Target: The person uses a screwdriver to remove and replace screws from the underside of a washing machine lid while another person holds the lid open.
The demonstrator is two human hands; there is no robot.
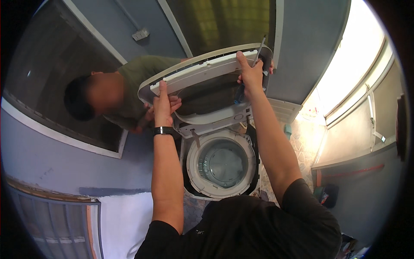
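A washing machine's top cover (pixel 151 86) is raised and tilted over the machine, with a long white plastic strip (pixel 202 70) set along its far inner side. My left hand (pixel 163 105) grips the cover near the strip's left end, thumb on the strip and fingers below. At the other end my right hand (pixel 251 75) has its thumb on the strip too. A thin screwdriver shaft (pixel 261 46) sticks up from this right hand, and something dark and blue, perhaps its handle, shows below. Underneath, the machine's round tub (pixel 222 164) lies exposed within a pale ring.
On the left, another person (pixel 142 71) leans in, with one hand (pixel 148 113) at the cover's left side and fingers (pixel 271 67) at its right edge. A blue-grey wall stands close on the left. A white panel (pixel 282 110) rests at the right on patterned floor tiles (pixel 302 142).
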